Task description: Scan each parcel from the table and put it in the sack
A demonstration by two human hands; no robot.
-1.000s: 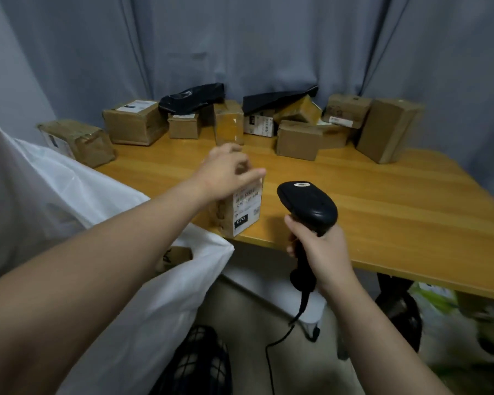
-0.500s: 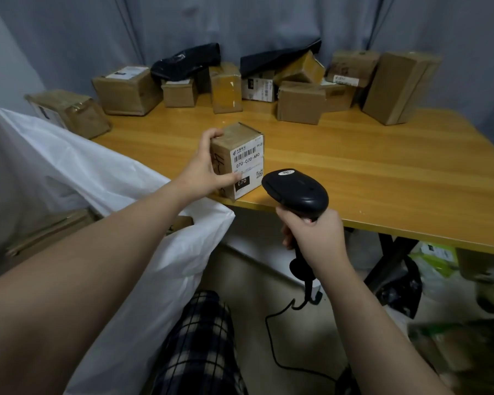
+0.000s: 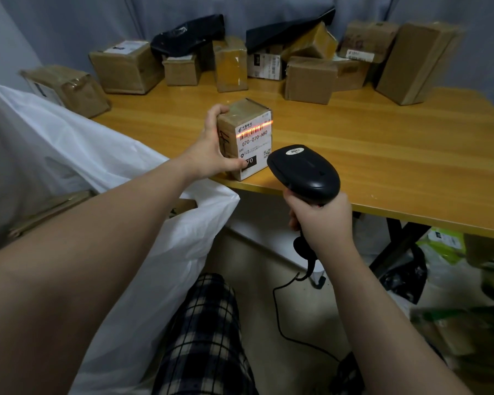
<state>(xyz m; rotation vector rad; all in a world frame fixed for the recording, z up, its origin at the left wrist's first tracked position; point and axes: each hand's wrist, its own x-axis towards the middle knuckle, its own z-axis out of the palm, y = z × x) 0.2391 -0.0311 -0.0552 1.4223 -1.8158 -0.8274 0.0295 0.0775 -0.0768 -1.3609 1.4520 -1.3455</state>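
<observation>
1. Left arm reaches in from the lower left, forearm crossing above the mouth of the sack. Wrist fairly straight.
2. Left hand grips the parcel by its left side: fingers curled over the top rear corner, thumb pressed on the lower front face, at the edge of the label.
3. The parcel is a small brown carton, upright, at the near edge of the table, label face turned toward the person. Whether its base rests on the wood or is just lifted, I cannot tell.
4. Right hand is closed round the grip of the scanner, knuckles just below the table's front edge. Forearm rises from the lower right.
5. Scanner head sits just beside the parcel's lower right corner and points at the label. A red scan line lies across the barcode.
6. Scanner's cable hangs from the grip and loops toward the floor.
7. The sack is white, slumped open against the table's near-left corner; cardboard shows inside it.
8. Other parcels stand in a row along the table's far edge, brown cartons with two black bags on top of them.
</observation>
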